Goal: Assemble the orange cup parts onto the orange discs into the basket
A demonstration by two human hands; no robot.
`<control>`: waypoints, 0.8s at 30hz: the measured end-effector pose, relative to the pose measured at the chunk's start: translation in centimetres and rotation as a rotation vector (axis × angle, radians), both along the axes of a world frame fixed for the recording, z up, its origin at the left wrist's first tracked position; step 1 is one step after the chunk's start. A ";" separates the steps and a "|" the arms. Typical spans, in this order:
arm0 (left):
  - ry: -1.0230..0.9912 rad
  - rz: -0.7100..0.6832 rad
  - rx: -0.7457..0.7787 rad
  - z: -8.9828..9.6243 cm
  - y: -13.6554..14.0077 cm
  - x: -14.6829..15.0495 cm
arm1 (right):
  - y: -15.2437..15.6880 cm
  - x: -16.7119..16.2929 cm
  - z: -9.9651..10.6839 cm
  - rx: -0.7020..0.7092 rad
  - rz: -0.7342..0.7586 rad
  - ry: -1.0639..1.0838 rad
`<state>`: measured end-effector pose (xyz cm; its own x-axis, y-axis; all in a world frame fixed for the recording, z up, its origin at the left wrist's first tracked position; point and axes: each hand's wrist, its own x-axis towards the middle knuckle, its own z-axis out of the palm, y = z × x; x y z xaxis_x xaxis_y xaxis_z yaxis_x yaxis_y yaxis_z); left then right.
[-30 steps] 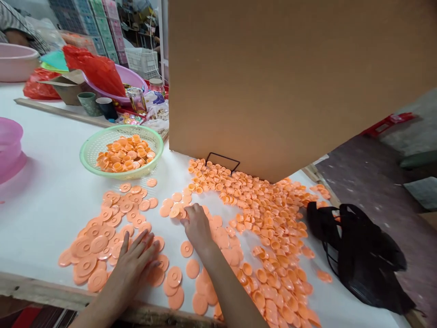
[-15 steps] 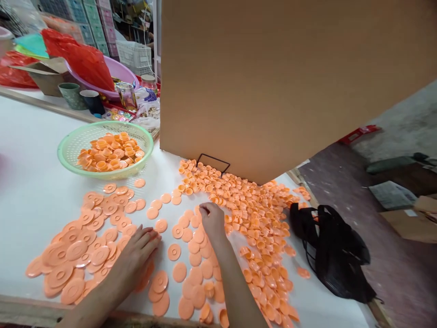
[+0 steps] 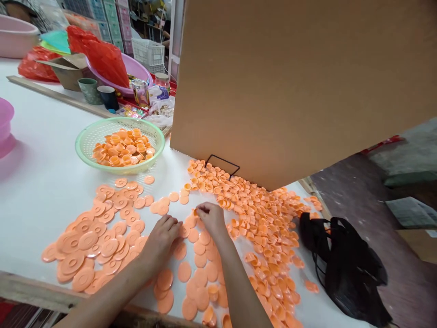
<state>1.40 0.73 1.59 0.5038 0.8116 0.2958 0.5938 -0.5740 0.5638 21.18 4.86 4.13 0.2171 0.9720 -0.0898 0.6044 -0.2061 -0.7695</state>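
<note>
1. White table (image 3: 37,191) under a tall cardboard panel (image 3: 290,91); left of it, a green basket (image 3: 119,171) of orange cups (image 3: 124,146).
2. Orange discs (image 3: 88,240) lie left and centre, loose cups (image 3: 252,200) heaped right.
3. I see the right hand (image 3: 212,219) pinching a small orange piece (image 3: 195,212); the left hand (image 3: 162,236) curls by the discs, its grip unclear.

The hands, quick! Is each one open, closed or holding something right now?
Left hand: fingers curled by an orange disc; can't tell if it grips it.
Right hand: closed, fingertips seeming to pinch a small orange piece.
</note>
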 end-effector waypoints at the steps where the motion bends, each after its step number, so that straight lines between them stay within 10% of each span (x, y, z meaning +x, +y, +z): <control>1: 0.015 0.020 -0.019 0.2 0.1 0.4 | -1.4 -0.1 0.1 -0.028 0.020 0.052; 6: 0.068 0.100 -0.080 0.7 -0.6 -0.1 | -5.8 -1.7 0.3 -0.141 -0.001 0.175; 17: -0.021 0.114 -0.146 -0.2 -0.3 -1.7 | -5.5 -6.4 0.1 -0.117 0.067 -0.066; 24: -0.041 0.169 -0.482 1.9 0.9 -1.3 | -5.2 -6.5 -0.2 -0.094 0.139 -0.111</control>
<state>0.09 1.65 3.49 0.3496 0.9298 -0.1152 0.6277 -0.1412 0.7656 14.71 -0.30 3.95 0.0954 0.9817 -0.1648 0.7121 -0.1830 -0.6778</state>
